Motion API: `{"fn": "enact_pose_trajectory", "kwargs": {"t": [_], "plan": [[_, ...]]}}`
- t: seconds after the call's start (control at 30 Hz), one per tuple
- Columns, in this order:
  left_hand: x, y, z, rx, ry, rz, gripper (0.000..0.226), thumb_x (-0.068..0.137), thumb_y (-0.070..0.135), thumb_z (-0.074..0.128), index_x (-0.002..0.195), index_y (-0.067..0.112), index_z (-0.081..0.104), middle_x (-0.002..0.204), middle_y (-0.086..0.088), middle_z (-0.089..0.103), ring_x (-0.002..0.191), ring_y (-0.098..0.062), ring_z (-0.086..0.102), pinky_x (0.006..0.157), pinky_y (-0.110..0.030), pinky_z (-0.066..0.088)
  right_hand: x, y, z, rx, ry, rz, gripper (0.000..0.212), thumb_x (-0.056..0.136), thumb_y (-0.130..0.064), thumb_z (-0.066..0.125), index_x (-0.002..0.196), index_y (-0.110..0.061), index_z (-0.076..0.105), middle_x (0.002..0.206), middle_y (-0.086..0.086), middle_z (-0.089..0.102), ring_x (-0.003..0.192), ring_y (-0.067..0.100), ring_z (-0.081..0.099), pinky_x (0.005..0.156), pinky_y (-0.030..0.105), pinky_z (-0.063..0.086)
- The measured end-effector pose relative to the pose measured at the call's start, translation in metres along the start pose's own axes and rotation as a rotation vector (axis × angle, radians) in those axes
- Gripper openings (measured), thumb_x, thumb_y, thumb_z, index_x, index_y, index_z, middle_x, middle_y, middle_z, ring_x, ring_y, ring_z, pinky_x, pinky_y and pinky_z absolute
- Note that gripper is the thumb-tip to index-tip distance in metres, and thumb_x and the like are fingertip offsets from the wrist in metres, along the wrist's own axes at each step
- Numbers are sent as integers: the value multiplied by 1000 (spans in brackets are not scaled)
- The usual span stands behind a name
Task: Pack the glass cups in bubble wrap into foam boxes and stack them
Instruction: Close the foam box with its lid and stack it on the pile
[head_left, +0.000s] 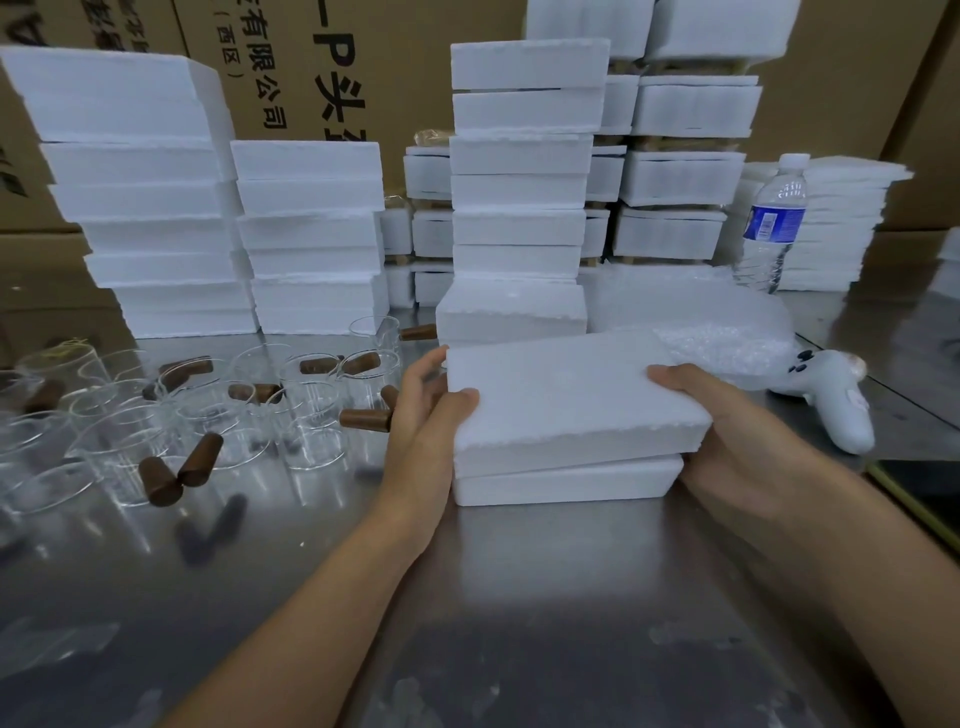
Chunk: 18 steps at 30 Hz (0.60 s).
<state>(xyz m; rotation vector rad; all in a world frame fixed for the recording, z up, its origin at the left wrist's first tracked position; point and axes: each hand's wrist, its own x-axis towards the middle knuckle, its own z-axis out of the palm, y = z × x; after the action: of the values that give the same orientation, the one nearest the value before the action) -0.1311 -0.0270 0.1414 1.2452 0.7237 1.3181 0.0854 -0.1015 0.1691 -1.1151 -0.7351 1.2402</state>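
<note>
On table (519, 597), foam box (566, 405) — contents hidden, left hand (423, 415), right hand (737, 431) gripping it.

The white rectangular foam box (566, 410) sits on the shiny steel table (519, 597), with the left hand (421, 415) and right hand (727, 431) gripping its 2 short ends. Left of the box lie clear glass cups with brown wooden handles (208, 415). Behind it stand tall stacks of white foam boxes (519, 171). Behind and to its right lies clear bubble wrap (717, 322), with a clear plastic water bottle (774, 223) farther back. A pale grey plastic handheld device (831, 400) lies to its right.
</note>
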Motion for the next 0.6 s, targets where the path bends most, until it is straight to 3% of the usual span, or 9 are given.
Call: {"fn": "enact_pose_trajectory", "kwargs": {"t": [0.13, 0.33, 0.43, 0.5, 0.6], "plan": [[-3, 4, 2, -12, -11, 11, 31, 92, 8, 50, 109, 35, 55, 99, 10, 66, 80, -1, 66, 62, -17, 50, 0, -1, -1, 70, -42, 42, 42, 59, -29, 77, 97, -15, 74, 109, 9, 71, 97, 26, 68, 91, 44, 48], [-7, 9, 3, -13, -18, -7, 30, 92, 10, 50, 106, 35, 55, 96, 10, 66, 78, 0, 65, 66, -22, 48, -2, -2, -1, 76, -86, 96, 56, 58, -29, 78, 111, -14, 67, 112, 10, 69, 103, 29, 66, 95, 47, 46], [-9, 11, 4, -32, -67, -23, 27, 89, 26, 52, 115, 35, 54, 115, 8, 64, 105, -8, 62, 88, -32, 49, -5, -6, 2, 141, -58, 73, 54, 60, -27, 75, 112, -12, 66, 109, 9, 70, 97, 28, 68, 83, 42, 53], [-9, 15, 6, -24, -122, -33, 55, 81, 45, 48, 133, 29, 47, 135, 3, 55, 126, -15, 50, 110, -43, 35, -6, -9, 3, 168, -24, 48, 47, 61, -26, 72, 106, -13, 67, 102, 8, 72, 87, 25, 70, 71, 37, 56], [-4, 15, 7, -7, -195, -60, 73, 79, 54, 37, 146, 25, 32, 148, 3, 42, 137, -13, 38, 117, -43, 24, -4, -13, 6, 162, 19, 20, 38, 65, -26, 68, 100, -13, 68, 95, 6, 73, 77, 23, 70, 68, 36, 55]]}}
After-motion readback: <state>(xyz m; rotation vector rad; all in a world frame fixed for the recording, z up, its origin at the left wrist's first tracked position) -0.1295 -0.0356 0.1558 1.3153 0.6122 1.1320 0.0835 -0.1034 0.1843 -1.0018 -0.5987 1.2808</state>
